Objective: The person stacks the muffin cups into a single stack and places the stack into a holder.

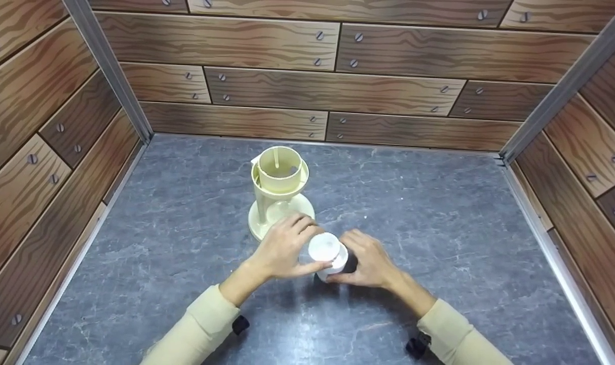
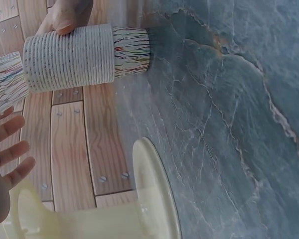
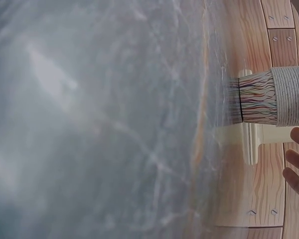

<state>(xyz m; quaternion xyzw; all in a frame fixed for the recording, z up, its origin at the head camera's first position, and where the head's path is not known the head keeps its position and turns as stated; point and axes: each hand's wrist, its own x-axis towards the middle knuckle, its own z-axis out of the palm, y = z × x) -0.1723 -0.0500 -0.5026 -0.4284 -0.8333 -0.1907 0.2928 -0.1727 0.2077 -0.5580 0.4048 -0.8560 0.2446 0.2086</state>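
A stack of nested paper cups [image 2: 70, 57] stands upright on the table, its many rims forming a ribbed band above a body with coloured squiggly lines. My right hand [image 1: 369, 261] grips the stack, thumb in front and fingers behind. Just above it, my left hand [image 1: 286, 247] holds a single paper cup [image 1: 324, 247] between thumb and fingers. That cup is white inside and tilts slightly against the stack's top in the left wrist view. In the right wrist view, the lower cup body [image 3: 259, 97] shows close to the tabletop.
Behind my left hand stands a cream plastic stand [image 1: 261, 203] with a round base, a column and an open cylinder on top. The grey marbled table [image 1: 414, 203] is enclosed by wood-patterned walls [image 1: 267, 43] with metal corner rails.
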